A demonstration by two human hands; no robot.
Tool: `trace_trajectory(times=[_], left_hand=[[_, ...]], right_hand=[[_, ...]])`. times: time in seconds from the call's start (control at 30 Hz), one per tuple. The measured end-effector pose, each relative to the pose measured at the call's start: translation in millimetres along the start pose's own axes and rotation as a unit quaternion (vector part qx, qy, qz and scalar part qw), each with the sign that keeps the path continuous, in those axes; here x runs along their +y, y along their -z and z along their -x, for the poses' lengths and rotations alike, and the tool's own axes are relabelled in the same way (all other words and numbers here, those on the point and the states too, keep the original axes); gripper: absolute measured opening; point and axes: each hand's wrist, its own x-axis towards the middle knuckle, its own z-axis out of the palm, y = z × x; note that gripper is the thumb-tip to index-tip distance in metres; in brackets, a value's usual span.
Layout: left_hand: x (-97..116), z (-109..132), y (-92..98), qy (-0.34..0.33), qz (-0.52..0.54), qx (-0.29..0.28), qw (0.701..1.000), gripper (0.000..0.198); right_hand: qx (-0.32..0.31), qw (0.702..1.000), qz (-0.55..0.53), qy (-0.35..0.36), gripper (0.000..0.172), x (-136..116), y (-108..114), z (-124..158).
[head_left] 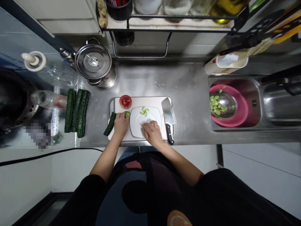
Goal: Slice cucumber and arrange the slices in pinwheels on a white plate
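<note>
On the white cutting board [125, 133] lies a square white plate [135, 125] with several green cucumber slices [144, 111] fanned in a pinwheel near its far side. My left hand [120, 125] is left of the plate, fingers closed at a small stack of cucumber slices [127, 113]. Over the plate's near right part, my right hand [152, 132] has its fingers drawn together; whatever they may hold is too small to make out. A cut cucumber piece [109, 124] rests left of my left hand. Beyond it sits a tomato half [125, 101], cut face up. A cleaver [168, 113] lies along the board's right side.
Several whole cucumbers [81, 114] lie on the counter at left, near a lidded steel pot [93, 62] and glass jars. A sink [255, 103] at right holds a pink basin [243, 108] and a steel bowl [231, 105] of green slices. A rack [169, 28] overhangs the back.
</note>
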Motion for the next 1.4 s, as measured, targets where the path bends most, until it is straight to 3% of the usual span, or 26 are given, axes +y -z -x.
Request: trace_trajectory(times=[0.6,0.97,1.2,1.3,1.4], left_hand=[[6.2,-11.8,10.2,0.033,0.048,-0.012,0.998,0.011],[8.5,-14.3,18.1,0.034,-0.008,-0.014,0.999,0.011],[10.5,-21.6,32.9,0.152,0.162,-0.033,0.975,0.005],[16.8,-19.3,33.2,0.168,0.287,-0.082,0.939,0.013],[32.3,-9.9,23.8,0.162,0.388,-0.157,0.894,0.023]], right_hand=[[0.010,1.000,-0.024,-0.017,0.035,-0.6,-2.7,0.8],[0.002,0.999,-0.028,-0.015,0.037,1.8,-2.6,-3.4],[0.045,0.993,-0.101,-0.047,0.032,5.7,2.2,-12.8],[0.074,0.978,-0.180,-0.081,0.028,5.3,7.4,-18.5],[0.085,0.941,-0.288,-0.154,0.023,3.4,12.5,-22.0]])
